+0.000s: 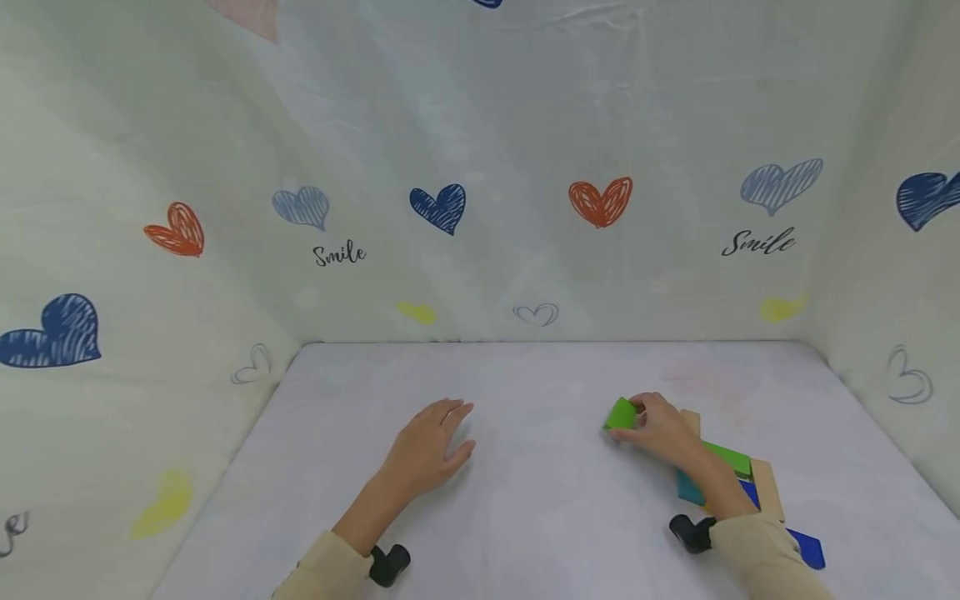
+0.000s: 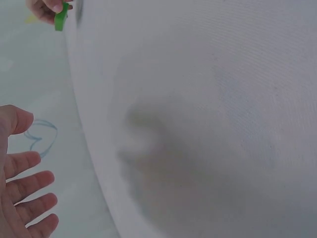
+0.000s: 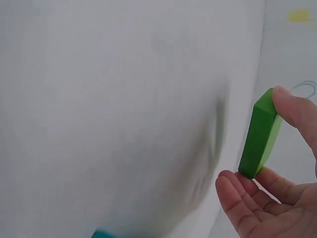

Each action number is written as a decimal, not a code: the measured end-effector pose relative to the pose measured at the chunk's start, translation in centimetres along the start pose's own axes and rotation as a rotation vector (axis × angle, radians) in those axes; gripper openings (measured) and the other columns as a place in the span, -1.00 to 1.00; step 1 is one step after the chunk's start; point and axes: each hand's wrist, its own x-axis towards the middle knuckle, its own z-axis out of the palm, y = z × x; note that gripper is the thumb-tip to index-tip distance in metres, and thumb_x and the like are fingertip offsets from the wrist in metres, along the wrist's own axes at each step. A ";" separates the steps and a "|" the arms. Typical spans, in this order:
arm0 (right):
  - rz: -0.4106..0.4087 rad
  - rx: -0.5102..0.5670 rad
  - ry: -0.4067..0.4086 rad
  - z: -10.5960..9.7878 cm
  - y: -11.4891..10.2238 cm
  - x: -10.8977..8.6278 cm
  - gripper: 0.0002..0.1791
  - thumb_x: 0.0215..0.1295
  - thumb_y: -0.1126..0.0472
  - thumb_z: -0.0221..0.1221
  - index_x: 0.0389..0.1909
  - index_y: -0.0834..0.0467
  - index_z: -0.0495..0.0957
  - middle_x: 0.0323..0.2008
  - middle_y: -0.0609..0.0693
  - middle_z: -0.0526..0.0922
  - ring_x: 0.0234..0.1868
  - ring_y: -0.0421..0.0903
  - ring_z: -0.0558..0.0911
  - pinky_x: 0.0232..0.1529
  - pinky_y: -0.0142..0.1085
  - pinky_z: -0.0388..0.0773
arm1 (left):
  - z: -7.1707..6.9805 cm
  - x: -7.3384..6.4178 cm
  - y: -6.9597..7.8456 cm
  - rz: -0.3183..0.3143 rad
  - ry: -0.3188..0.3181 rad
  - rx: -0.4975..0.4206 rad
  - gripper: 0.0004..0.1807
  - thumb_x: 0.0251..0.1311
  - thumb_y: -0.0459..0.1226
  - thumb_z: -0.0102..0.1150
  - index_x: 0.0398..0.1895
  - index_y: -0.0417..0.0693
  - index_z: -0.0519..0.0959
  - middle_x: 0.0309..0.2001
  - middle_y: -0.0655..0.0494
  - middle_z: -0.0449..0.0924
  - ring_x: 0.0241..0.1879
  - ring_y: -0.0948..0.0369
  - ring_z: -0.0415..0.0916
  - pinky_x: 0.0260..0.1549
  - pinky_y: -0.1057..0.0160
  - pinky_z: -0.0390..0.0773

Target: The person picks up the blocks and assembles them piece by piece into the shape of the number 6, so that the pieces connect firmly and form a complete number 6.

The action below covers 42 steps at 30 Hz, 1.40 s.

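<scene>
A bright green block [image 1: 621, 414] is pinched between the thumb and fingertips of my right hand [image 1: 660, 429], above the white table. In the right wrist view the green block [image 3: 261, 134] looks long and flat-sided, with thumb at one end and fingers at the other. My left hand [image 1: 423, 450] hovers over the table to the left, fingers loosely extended and holding nothing. The left wrist view shows that hand [image 2: 22, 183] with its fingers spread.
Under and beside the right forearm lie several flat blocks: a green one [image 1: 727, 458], a teal one [image 1: 688, 488], a wooden one [image 1: 767, 490] and a blue one [image 1: 808, 550]. A white cloth with printed hearts hangs behind the table [image 1: 525, 533] and at its sides.
</scene>
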 end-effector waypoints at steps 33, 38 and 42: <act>-0.028 0.252 0.000 10.7 -10.0 3.1 -0.29 -0.08 0.06 0.41 0.00 0.39 0.37 -0.25 0.10 0.45 -0.28 -0.10 0.41 -0.31 -0.33 0.38 | 2.0 1.6 -1.2 -0.273 -0.048 -0.537 -0.52 0.16 -0.33 0.15 0.17 -0.26 0.39 -0.07 -0.12 0.58 -0.09 0.03 0.55 -0.07 0.10 0.51; -0.073 0.265 -0.016 12.0 -10.9 2.8 -0.29 -0.10 0.02 0.42 -0.02 0.37 0.39 -0.31 0.06 0.41 -0.31 -0.12 0.37 -0.34 -0.35 0.33 | 2.8 1.7 -1.1 -0.337 -0.036 -0.656 -0.60 0.12 -0.38 0.18 0.06 -0.28 0.48 -0.13 -0.13 0.60 -0.16 0.04 0.58 -0.14 0.11 0.54; -0.086 0.243 -0.036 12.5 -11.5 2.6 -0.30 -0.11 -0.01 0.42 -0.03 0.32 0.40 -0.27 0.04 0.39 -0.28 -0.13 0.37 -0.30 -0.32 0.33 | 3.7 1.9 -0.9 -0.397 -0.082 -0.713 -0.66 0.12 -0.34 0.19 -0.02 -0.27 0.53 -0.21 -0.07 0.63 -0.22 0.09 0.60 -0.19 0.16 0.56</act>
